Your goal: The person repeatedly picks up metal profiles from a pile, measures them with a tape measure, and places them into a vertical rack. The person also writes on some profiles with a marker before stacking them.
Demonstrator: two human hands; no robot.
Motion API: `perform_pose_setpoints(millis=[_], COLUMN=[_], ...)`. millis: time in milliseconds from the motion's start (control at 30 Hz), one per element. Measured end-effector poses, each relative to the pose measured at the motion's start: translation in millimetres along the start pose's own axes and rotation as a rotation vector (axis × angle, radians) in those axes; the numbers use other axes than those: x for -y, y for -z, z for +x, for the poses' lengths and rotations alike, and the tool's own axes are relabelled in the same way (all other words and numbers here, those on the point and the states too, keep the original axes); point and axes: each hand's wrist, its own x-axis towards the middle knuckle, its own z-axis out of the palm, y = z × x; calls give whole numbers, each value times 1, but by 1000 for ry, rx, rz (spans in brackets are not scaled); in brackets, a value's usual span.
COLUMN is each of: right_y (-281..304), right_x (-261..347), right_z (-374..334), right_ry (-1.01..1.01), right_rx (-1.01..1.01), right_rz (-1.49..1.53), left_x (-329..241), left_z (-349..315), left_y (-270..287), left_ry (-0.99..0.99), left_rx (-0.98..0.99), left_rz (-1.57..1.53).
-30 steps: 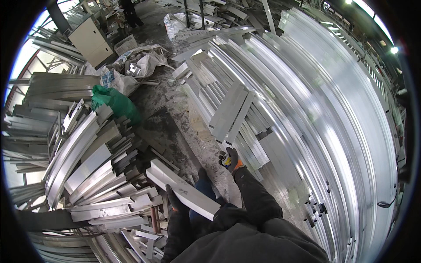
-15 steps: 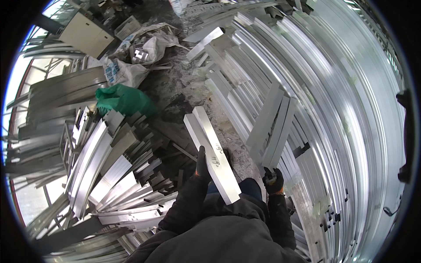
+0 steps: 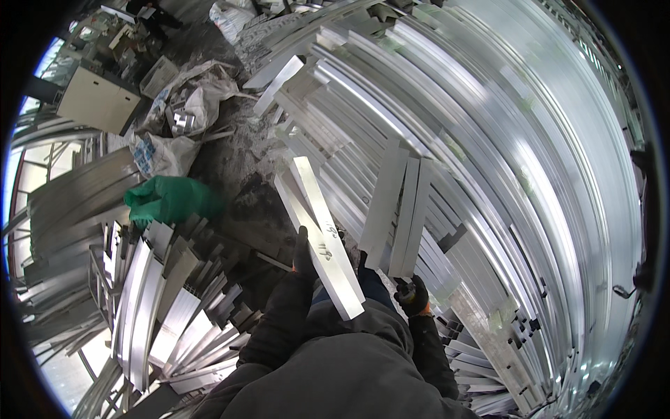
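Two pale aluminium bars (image 3: 326,255), side by side with dark handwritten marks, lie slanting in front of my body. My left hand (image 3: 302,253), in a dark glove, is closed around their left side, thumb up along the edge. My right hand (image 3: 414,297), in a dark glove with an orange cuff, is closed around something small and greyish that I cannot make out. Just beyond that hand, several flat aluminium profiles (image 3: 394,220) lie slanting across the stack, their lower ends close to my fingers.
Long stacked aluminium profiles (image 3: 481,146) fill the right side. Cut offcuts (image 3: 164,300) pile up at the left, beside a green sack (image 3: 167,199). Farther back are white woven sacks (image 3: 202,98) and a pale cabinet (image 3: 98,101). A person (image 3: 153,15) stands at the far upper left.
My view has turned to the right, so the piles and sacks sit farther left. Both hands keep their grip, and my right hand remains by the ends of the slanting profiles.
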Motion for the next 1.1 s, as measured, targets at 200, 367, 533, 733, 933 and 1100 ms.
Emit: perform_pose_setpoints(millis=[200,367,533,733,933,1100], right_y=[-3,-8,-36,-55,-14,22], right_x=[34,60,92,113,101,99], right_z=[-10,-9,28,64,122,162], right_ry=[-276,-119,-32,13,21,74], right_rx=[-219,-385,-236,-237,-365,-317], right_rz=[143,-189,-281,-302,-337,-831], left_x=[0,15,47,96,127,125], left_z=[25,68,104,164,196,188], left_y=[-28,-45,-64,-72,-85,-120], left_ry=[-42,94,114,20,89,228], left_rx=[-78,-72,-221,-111,-336,-379], left_rz=[190,203,456,781,1485,1510])
